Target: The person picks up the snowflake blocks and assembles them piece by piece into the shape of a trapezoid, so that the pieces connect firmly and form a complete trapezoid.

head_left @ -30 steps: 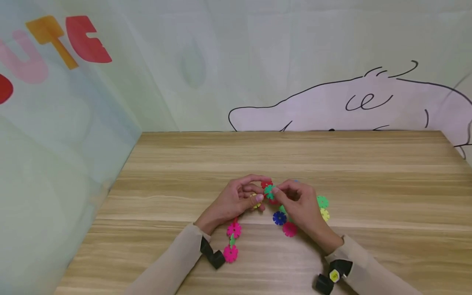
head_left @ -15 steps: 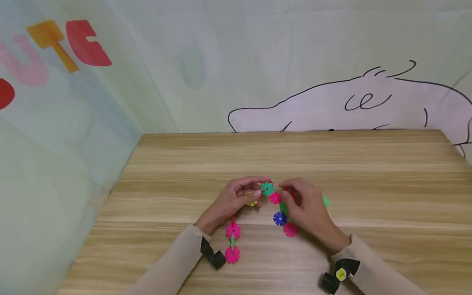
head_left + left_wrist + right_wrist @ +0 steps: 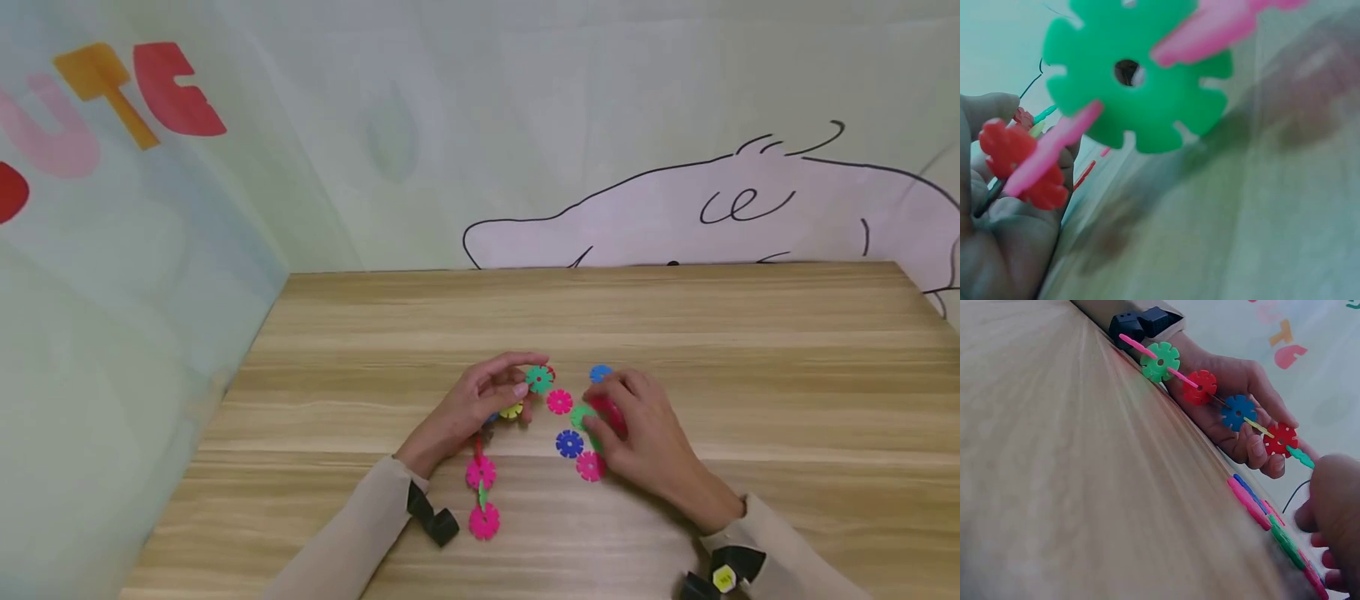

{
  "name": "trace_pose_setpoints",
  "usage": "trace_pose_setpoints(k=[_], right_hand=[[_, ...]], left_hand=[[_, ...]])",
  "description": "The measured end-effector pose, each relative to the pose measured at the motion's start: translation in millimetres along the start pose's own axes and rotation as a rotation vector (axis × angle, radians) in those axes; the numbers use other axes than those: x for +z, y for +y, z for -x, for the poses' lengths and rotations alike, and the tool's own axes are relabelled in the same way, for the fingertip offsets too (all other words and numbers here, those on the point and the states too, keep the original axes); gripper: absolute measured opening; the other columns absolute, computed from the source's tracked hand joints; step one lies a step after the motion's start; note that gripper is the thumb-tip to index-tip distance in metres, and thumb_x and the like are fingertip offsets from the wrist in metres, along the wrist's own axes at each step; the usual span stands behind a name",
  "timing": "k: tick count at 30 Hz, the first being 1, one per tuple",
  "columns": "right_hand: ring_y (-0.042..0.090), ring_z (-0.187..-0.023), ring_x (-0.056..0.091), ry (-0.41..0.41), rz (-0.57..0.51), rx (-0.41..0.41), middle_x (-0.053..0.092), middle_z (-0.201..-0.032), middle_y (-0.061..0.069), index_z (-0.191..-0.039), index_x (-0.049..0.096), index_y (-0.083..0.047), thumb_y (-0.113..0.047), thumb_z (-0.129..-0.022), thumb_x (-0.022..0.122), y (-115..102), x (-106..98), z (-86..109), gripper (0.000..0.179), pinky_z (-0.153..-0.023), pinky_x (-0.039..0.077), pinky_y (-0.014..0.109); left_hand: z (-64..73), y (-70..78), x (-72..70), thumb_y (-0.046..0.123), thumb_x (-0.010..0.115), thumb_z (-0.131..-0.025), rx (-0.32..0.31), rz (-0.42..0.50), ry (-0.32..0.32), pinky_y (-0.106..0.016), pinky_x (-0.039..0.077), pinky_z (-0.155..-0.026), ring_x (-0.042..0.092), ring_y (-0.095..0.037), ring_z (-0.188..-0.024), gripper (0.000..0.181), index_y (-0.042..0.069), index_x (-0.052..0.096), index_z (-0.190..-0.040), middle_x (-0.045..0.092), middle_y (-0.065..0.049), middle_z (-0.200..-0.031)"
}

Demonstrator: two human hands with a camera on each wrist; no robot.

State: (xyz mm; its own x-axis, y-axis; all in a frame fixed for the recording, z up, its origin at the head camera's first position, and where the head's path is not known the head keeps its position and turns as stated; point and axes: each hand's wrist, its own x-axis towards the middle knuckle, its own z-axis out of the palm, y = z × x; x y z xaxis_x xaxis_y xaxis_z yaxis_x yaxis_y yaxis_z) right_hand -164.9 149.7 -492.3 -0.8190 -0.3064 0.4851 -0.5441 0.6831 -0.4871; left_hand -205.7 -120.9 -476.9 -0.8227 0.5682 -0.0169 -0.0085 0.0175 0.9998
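A red letter E (image 3: 176, 87) sits at far left on the wall in my head feed. Next come a beige sleeve (image 3: 352, 525) with a black wrist camera (image 3: 435, 523) strapped on and the left hand (image 3: 472, 408). I see that hand pinching a chain of notched plastic discs (image 3: 1231, 415), its thumb beside a yellow disc (image 3: 512, 411). One end of the chain runs down beside the wrist to a pink disc (image 3: 483, 523); the other end, a teal disc (image 3: 534, 382), sits by the forefinger.

Further right, separate discs lie flat on the wood-grain table (image 3: 390, 333): a small pink disc (image 3: 556, 402), a dark blue disc (image 3: 566, 448), a green disc (image 3: 579, 415), a second pink disc (image 3: 587, 470) and a light blue disc (image 3: 600, 372). Over a red disc (image 3: 610, 412) I find the right hand (image 3: 648, 437), thumb and forefinger moderately apart; whether they touch it I can't tell. A cartoon outline (image 3: 802, 217) rises on the wall behind.
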Motion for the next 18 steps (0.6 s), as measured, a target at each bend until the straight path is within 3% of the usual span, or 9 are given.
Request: trace_pose_setpoints(k=[5, 12, 18], right_hand=[[0.038, -0.107, 0.061, 0.067, 0.056, 0.029, 0.068, -0.116, 0.02, -0.12, 0.073, 0.001, -0.01, -0.089, 0.079, 2, 2, -3.6, 0.033, -0.092, 0.048, 0.054], [0.043, -0.112, 0.058, 0.035, 0.082, 0.079, 0.064, -0.119, 0.022, -0.121, 0.072, 0.001, -0.009, -0.089, 0.081, 6, 3, -7.4, 0.035, -0.1, 0.045, 0.06], [0.044, -0.114, 0.058, 0.06, 0.081, 0.087, 0.065, -0.121, 0.026, -0.123, 0.069, 0.004, -0.009, -0.092, 0.076, 9, 2, -12.0, 0.034, -0.1, 0.045, 0.061]], left_hand=[[1.4, 0.6, -1.1, 0.016, 0.057, -0.11, -0.011, 0.001, -0.002, -0.029, 0.056, -0.092, 0.068, -0.016, -0.083, 0.045, 0.011, 0.055, -0.154, 0.07, -0.002, -0.087], [1.5, 0.5, -0.7, 0.016, 0.058, -0.11, -0.002, 0.004, -0.003, -0.028, 0.056, -0.091, 0.068, -0.016, -0.082, 0.046, 0.011, 0.054, -0.155, 0.069, -0.003, -0.089], [1.5, 2.6, 0.7, 0.018, 0.058, -0.11, -0.007, -0.007, -0.001, -0.028, 0.055, -0.092, 0.068, -0.017, -0.082, 0.046, 0.011, 0.054, -0.155, 0.069, -0.005, -0.09]])
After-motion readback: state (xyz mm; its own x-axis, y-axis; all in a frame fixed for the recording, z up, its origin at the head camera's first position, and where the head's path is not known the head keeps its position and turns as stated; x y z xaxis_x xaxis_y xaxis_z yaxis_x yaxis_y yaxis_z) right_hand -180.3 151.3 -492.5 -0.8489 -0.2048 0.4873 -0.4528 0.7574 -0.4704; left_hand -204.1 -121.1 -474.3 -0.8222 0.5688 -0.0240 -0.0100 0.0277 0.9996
